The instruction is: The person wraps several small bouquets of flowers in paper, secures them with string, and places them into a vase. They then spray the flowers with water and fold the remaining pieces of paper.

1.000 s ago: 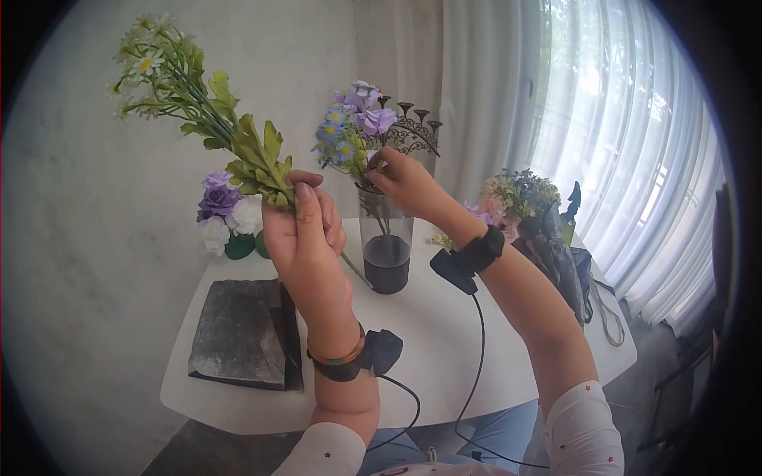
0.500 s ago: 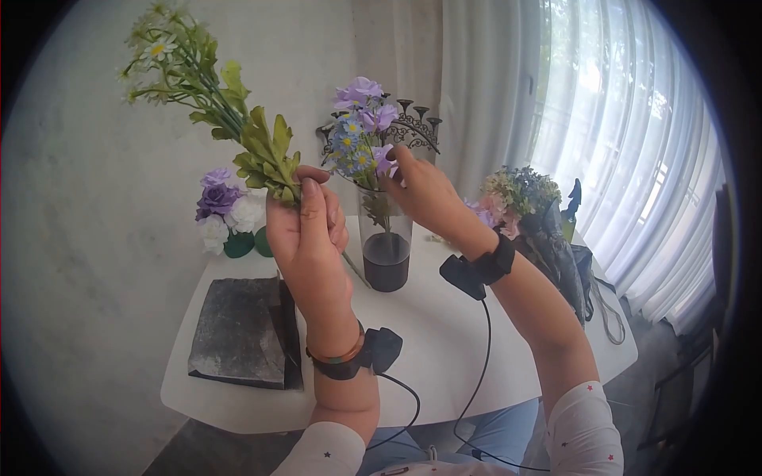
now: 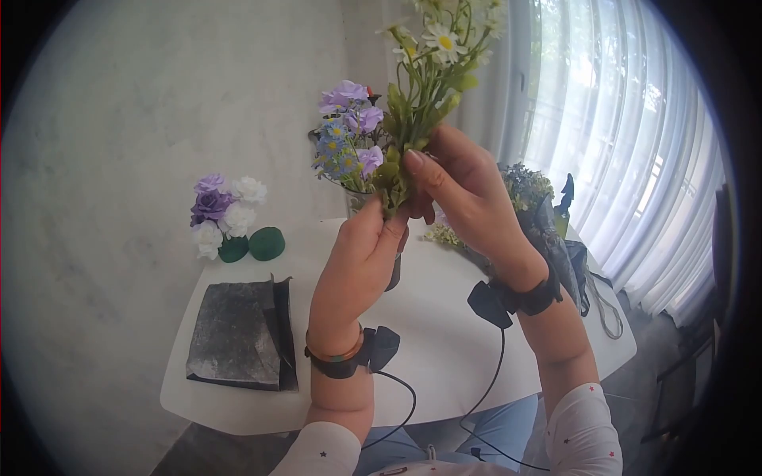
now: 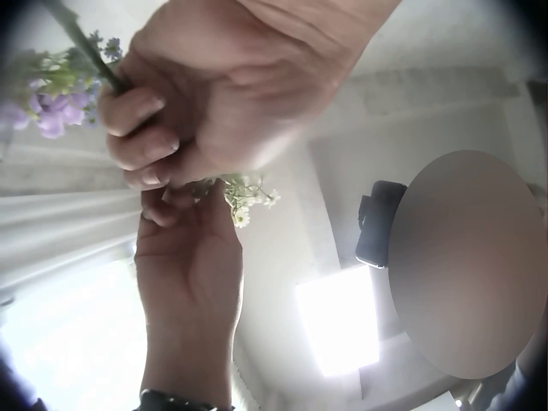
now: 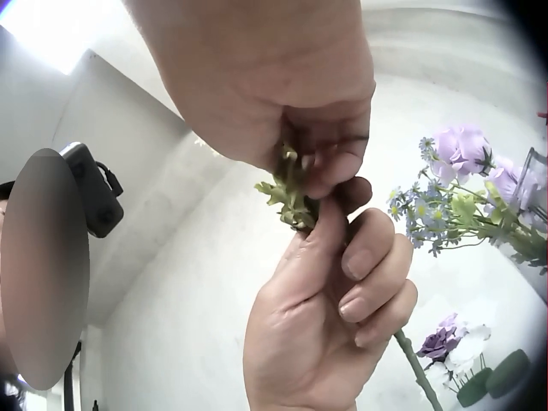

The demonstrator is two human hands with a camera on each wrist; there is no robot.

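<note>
A bunch of white daisies (image 3: 435,87) with leafy green stems stands nearly upright over the table. My left hand (image 3: 357,258) grips it low down; the bare stem (image 5: 415,368) comes out below that fist in the right wrist view. Just above, my right hand (image 3: 476,190) has thumb and fingers closed around the leafy part, close to the left hand. Behind them, lilac flowers (image 3: 363,119) and small blue daisies (image 3: 337,147) stand in a clear vase (image 3: 355,205), mostly hidden by my left hand and forearm.
On the white table (image 3: 444,349), a dark grey folded wrap (image 3: 234,333) lies at left. Purple and white roses (image 3: 222,210) stand behind it beside a green foam piece (image 3: 267,243). At right sits a wrapped bouquet (image 3: 528,190) with a loose cord. Cables hang from both wrist cameras.
My left hand has swung the daisy bunch from the left to the right and more upright. My right hand has left the vase flowers and now holds the daisy stems.
</note>
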